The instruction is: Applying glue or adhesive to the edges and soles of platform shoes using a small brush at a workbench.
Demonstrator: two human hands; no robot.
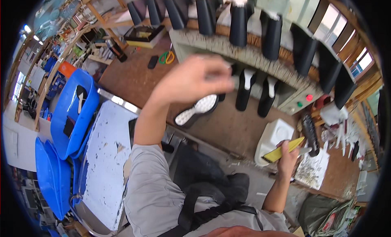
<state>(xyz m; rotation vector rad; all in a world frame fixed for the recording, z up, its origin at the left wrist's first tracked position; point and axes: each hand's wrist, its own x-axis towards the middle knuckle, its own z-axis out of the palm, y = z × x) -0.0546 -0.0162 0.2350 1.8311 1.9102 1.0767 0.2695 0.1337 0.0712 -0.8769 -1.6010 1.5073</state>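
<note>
My left hand point(197, 78) is raised over the workbench, its fingers smeared by motion, so I cannot tell whether anything is in them. Just below it lies a white, dimpled shoe sole point(197, 110) with a dark edge. My right hand point(287, 155) is closed round a flat yellow tool point(295, 143) with a pointed end and a dark end. That hand is beside a white plastic container point(281, 130) at the bench's front edge. Two black pieces with white strips, one a long black piece point(242, 99), lean at the opening of a pale box-like machine point(299, 99).
Several black curved pieces point(238, 29) stand along the shelf above. Green-and-orange scissors point(167, 57) and a black phone-like object point(152, 62) lie at the back left. Blue plastic trays point(73, 114) and a white board point(106, 151) are on my left. A stained paper point(313, 167) lies right.
</note>
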